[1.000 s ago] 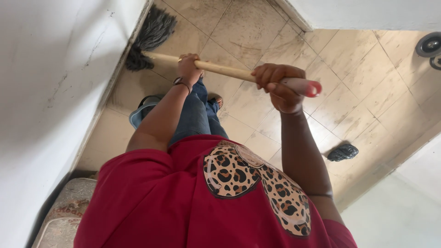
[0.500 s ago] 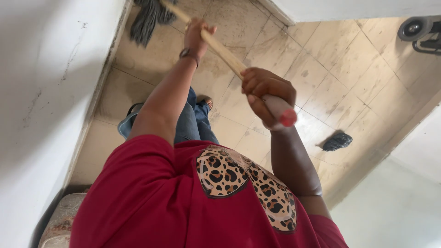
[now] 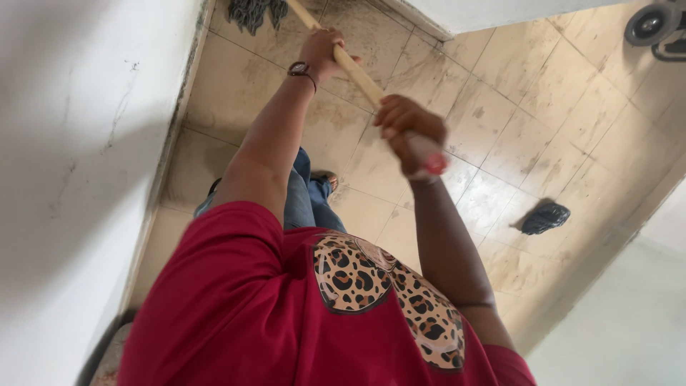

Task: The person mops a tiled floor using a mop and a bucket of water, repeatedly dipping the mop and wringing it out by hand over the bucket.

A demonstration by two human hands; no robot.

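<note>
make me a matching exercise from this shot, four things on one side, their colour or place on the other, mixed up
Things:
1. mop head
2. shirt
3. black bag
4. wheel

Descriptions:
A. top right corner
B. red with a leopard patch
C. on the tiles, right of the right arm
D. grey strands by the left wall, top edge

Pairs: 1-D, 2-B, 3-C, 4-A

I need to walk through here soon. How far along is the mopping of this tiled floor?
Partly done, at a guess. The tiled floor shows smeared streaks, with dirt near the wall. In hand: left hand and right hand grip the mop handle, the mop head at the far corner. A dark bundle lies on the floor.
</note>
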